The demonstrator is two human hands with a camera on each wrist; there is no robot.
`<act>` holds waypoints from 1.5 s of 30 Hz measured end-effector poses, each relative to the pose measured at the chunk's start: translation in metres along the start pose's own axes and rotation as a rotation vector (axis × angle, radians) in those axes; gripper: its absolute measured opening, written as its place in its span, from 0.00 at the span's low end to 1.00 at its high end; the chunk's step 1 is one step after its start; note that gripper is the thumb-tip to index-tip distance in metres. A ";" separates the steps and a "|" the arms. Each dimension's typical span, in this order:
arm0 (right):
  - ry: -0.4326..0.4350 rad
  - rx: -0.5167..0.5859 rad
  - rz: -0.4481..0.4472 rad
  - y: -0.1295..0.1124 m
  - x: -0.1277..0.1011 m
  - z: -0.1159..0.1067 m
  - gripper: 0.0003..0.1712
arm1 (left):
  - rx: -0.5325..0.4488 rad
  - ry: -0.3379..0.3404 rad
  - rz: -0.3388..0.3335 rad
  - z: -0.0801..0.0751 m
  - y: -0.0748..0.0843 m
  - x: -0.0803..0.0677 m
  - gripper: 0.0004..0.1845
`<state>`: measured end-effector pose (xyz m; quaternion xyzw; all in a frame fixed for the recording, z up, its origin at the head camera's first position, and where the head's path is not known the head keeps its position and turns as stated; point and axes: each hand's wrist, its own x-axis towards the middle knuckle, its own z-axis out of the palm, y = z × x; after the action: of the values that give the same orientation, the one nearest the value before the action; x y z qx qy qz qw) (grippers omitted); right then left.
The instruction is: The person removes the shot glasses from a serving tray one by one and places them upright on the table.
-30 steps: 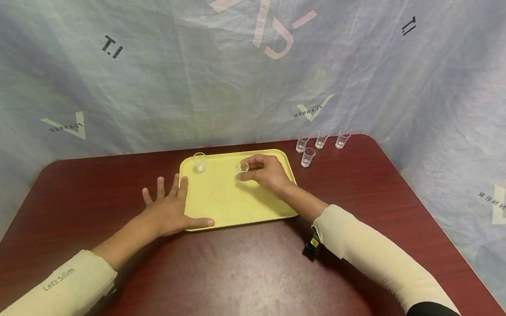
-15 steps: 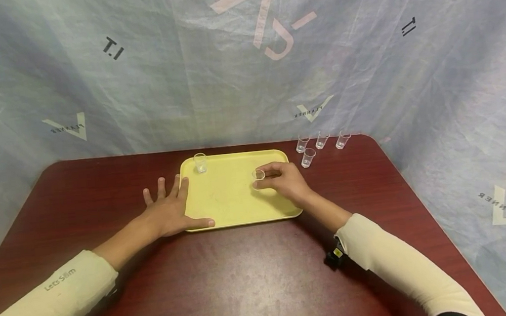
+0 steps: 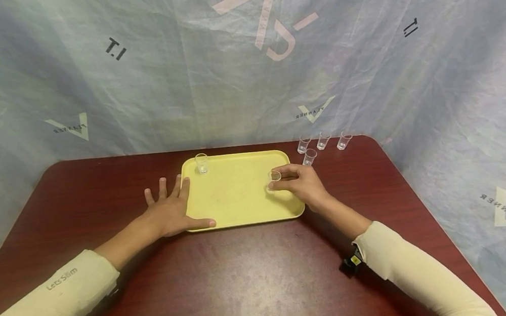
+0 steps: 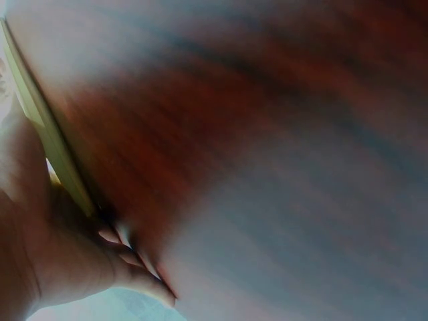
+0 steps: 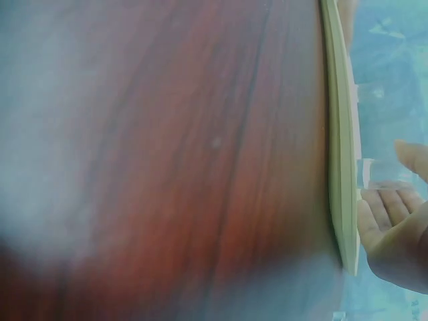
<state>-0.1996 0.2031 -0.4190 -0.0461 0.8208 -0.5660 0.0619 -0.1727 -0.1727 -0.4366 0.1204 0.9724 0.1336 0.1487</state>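
With the left hand spread flat at the tray's left edge, the right hand pinching the small clear cup near the right edge should keep it upright — and level.

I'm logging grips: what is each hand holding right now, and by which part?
The right hand pinches a small clear cup by its rim over the yellow tray. The left hand holds nothing; it rests flat against the tray's edge.

Left wrist view: heavily blurred; left hand cut off by frame edge, tray edge only a sliver. Right wrist view: right hand cropped at right edge; small cup smeared, barely discernible.
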 end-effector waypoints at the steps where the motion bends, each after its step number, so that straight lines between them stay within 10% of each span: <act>1: 0.005 -0.001 0.001 0.000 -0.001 -0.002 0.26 | 0.000 -0.001 0.000 0.000 0.000 0.000 0.88; 45: 0.186 0.067 0.077 0.025 -0.017 -0.090 0.32 | -0.012 -0.003 0.000 0.000 0.000 0.002 0.88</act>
<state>-0.1969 0.2977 -0.4101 0.0403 0.8048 -0.5921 0.0087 -0.1741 -0.1723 -0.4375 0.1197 0.9714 0.1393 0.1506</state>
